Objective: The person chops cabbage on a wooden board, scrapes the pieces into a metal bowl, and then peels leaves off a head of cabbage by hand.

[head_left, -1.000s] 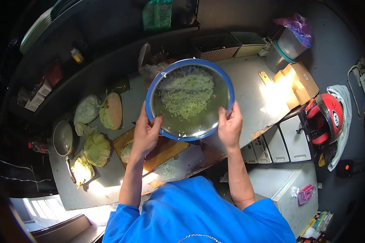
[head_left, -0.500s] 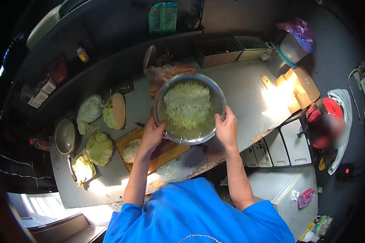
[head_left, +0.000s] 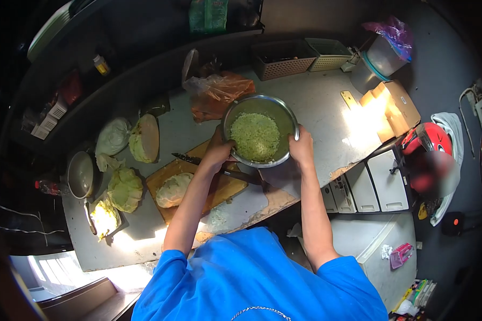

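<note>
A metal bowl point(head_left: 288, 111) holds finely chopped pale green cabbage point(head_left: 255, 134), gathered in one heap. My left hand point(head_left: 218, 150) grips the bowl's left rim, and my right hand point(head_left: 301, 144) is closed on its right rim. Below and left of the bowl lies a wooden cutting board point(head_left: 225, 192), with a piece of cabbage point(head_left: 171, 191) on it. A knife point(head_left: 241, 175) lies across the board, partly hidden behind my left wrist.
Cut cabbage point(head_left: 144, 139), loose leaves point(head_left: 125, 190) and a frying pan point(head_left: 81, 174) occupy the table's left. Behind the bowl are an orange-filled plastic bag point(head_left: 219, 93) and baskets point(head_left: 284, 61). A cardboard box point(head_left: 399, 109) stands at right, above white drawers point(head_left: 388, 182).
The bowl has come slightly right and up in the view, in both hands. The chopped cabbage, blurred and spread in motion before, now rests in a heap. More of the knife shows.
</note>
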Motion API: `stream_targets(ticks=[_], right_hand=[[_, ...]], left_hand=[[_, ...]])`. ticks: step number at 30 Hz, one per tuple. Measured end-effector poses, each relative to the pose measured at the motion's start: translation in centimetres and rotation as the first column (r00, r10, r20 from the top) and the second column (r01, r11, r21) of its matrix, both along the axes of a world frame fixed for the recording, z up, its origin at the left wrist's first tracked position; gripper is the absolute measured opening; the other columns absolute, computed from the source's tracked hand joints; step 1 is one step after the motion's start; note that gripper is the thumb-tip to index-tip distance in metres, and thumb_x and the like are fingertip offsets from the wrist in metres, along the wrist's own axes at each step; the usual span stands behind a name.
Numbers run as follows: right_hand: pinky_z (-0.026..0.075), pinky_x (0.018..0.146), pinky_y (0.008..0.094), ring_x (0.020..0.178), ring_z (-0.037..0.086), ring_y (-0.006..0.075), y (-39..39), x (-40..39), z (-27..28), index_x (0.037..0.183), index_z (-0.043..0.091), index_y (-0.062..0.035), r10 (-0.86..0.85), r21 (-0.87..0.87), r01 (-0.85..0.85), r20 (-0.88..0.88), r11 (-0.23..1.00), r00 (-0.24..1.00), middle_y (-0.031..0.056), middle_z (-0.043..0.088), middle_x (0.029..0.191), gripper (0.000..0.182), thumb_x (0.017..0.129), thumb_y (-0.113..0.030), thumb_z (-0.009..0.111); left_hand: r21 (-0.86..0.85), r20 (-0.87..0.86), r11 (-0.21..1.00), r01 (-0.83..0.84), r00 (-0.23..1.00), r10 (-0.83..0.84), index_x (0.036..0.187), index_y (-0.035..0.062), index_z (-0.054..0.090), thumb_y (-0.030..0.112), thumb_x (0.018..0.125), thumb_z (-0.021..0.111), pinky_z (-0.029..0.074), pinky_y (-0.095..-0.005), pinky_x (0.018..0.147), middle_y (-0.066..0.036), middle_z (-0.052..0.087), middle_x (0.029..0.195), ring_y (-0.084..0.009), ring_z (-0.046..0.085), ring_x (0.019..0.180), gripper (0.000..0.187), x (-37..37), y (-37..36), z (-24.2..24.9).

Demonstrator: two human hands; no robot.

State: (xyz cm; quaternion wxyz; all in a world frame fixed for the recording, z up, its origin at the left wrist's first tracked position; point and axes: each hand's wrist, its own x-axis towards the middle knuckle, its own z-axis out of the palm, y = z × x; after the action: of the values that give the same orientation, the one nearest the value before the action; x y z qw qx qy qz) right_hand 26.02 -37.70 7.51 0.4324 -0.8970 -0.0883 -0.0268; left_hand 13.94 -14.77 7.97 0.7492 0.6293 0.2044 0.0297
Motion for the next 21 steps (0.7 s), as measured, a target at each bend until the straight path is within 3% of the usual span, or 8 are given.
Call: stream_targets(ticks=[3, 9, 11, 13, 14, 16, 19, 21], right_hand=[[0.049, 0.096, 0.0486, 0.112, 0.063, 0.0482, -0.9, 0.6, -1.9, 0.127, 0.061, 0.0033, 0.034, 0.006, -0.034, -0.028, 0.999, 0.999, 0.0318, 0.067, 0.114, 0.043, 0.085, -0.008, 0.059], [0.051, 0.089, 0.04, 0.1, 0.07, 0.0327, -0.7, 0.6, -2.5, 0.123, 0.064, 0.005, -0.011, 0.103, 0.024, -0.13, 0.994, 0.991, 0.0251, 0.072, 0.107, 0.035, 0.092, -0.011, 0.061], [0.051, 0.086, 0.0384, 0.097, 0.069, 0.0283, -0.7, 1.6, -4.3, 0.127, 0.062, 0.0052, -0.12, -0.028, 0.123, 0.095, 0.992, 0.988, 0.0237, 0.072, 0.105, 0.038, 0.094, -0.013, 0.061], [0.048, 0.099, 0.0437, 0.115, 0.065, 0.0391, -1.3, 1.8, -3.6, 0.131, 0.058, 0.007, -0.138, 0.176, 0.142, -0.031, 0.974, 0.99, 0.0288, 0.068, 0.119, 0.042, 0.098, -0.018, 0.059], [0.047, 0.101, 0.0429, 0.117, 0.063, 0.036, -1.6, 1.4, -2.9, 0.135, 0.053, 0.0079, -0.173, 0.161, 0.165, 0.041, 0.973, 0.984, 0.0279, 0.064, 0.127, 0.044, 0.101, -0.02, 0.057], [0.051, 0.092, 0.0342, 0.104, 0.065, 0.0237, -1.1, -2.2, -0.2, 0.126, 0.058, 0.0054, -0.19, 0.426, 0.079, 0.224, 0.901, 0.956, 0.0187, 0.065, 0.118, 0.031, 0.103, -0.015, 0.057], [0.053, 0.082, 0.0302, 0.092, 0.066, 0.017, 0.1, -9.3, 1.6, 0.112, 0.064, 0.0041, 0.1, 0.397, -0.153, 0.153, 0.905, 0.983, 0.0115, 0.069, 0.1, 0.019, 0.099, -0.01, 0.063], [0.053, 0.079, 0.0297, 0.087, 0.067, 0.0196, 2.4, -12.2, 2.1, 0.103, 0.068, 0.0017, 0.395, 0.177, -0.407, 0.097, 0.896, 0.913, 0.0112, 0.069, 0.092, 0.011, 0.094, -0.005, 0.065]], left_hand=[[-0.03, -0.071, 0.999, 0.024, 0.997, -0.026, 0.148, 0.008, 0.034, 0.003, 0.094, 0.057, 0.066, -0.0323, 0.067, -0.014, 0.06, 0.123, -0.02, 0.07, 0.093, 0.059, 0.7, -0.2, -1.9], [-0.11, -0.125, 0.994, 0.026, 0.991, -0.04, 0.147, 0.0064, 0.034, 0.016, 0.098, 0.062, 0.065, -0.0361, 0.079, -0.015, 0.059, 0.126, -0.0233, 0.067, 0.106, 0.058, 1.3, -0.5, -2.3], [-0.165, -0.144, 0.986, -0.037, 0.989, 0.013, 0.149, 0.0061, 0.033, 0.02, 0.098, 0.064, 0.064, -0.0385, 0.085, -0.015, 0.058, 0.13, -0.0254, 0.065, 0.112, 0.061, 1.1, -0.8, -2.0], [0.132, -0.071, 0.991, -0.037, 0.996, 0.047, 0.15, 0.0067, 0.036, 0.025, 0.097, 0.065, 0.06, -0.0344, 0.078, -0.021, 0.06, 0.129, -0.0238, 0.067, 0.105, 0.063, -1.0, -0.1, -2.3], [0.14, -0.092, 0.986, -0.091, 0.99, 0.105, 0.15, 0.0067, 0.036, 0.025, 0.097, 0.065, 0.06, -0.0344, 0.078, -0.021, 0.06, 0.129, -0.0238, 0.067, 0.105, 0.063, -3.1, 1.0, -2.2], [0.499, 0.171, 0.859, -0.11, 0.985, 0.027, 0.147, 0.0057, 0.045, 0.031, 0.097, 0.066, 0.058, -0.0361, 0.081, -0.019, 0.062, 0.131, -0.0274, 0.067, 0.106, 0.059, -7.9, 2.2, -0.8], [0.443, 0.013, 0.875, -0.193, 0.978, 0.209, 0.134, 0.0031, 0.058, 0.029, 0.092, 0.071, 0.054, -0.0396, 0.093, -0.02, 0.063, 0.128, -0.0336, 0.066, 0.109, 0.051, -14.9, 4.3, 2.1], [0.434, -0.081, 0.874, -0.219, 0.957, 0.28, 0.131, 0.0032, 0.06, 0.027, 0.088, 0.074, 0.053, -0.0408, 0.096, -0.021, 0.062, 0.129, -0.0356, 0.065, 0.11, 0.051, -18.1, 6.0, 1.4]])
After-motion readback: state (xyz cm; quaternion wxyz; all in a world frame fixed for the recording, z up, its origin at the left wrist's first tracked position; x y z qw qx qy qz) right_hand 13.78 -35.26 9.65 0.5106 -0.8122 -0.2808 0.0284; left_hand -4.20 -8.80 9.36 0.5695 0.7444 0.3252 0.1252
